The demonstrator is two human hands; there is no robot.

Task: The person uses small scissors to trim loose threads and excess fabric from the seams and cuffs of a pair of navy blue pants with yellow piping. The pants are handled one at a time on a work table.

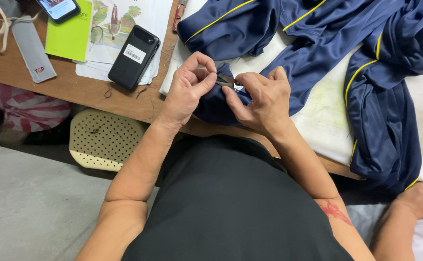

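Now pinching a bunched corner of the dark blue garment (317, 58) in the middle of the frame, left hand (188, 87) and right hand (264, 99) close together, cloth trailing away to the upper right.

Phone (134, 57) left of garment (317, 53), on papers (124, 19)

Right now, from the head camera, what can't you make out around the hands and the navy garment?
- What the left hand and right hand pinch: a small dark piece, too small and covered by the fingers.
- The navy garment: cut off by the top and right edges.
- The tool with reddish handles at the top: mostly out of frame.
- The phone at top left: cut by the edge.
- Under the table: hidden by the tabletop.
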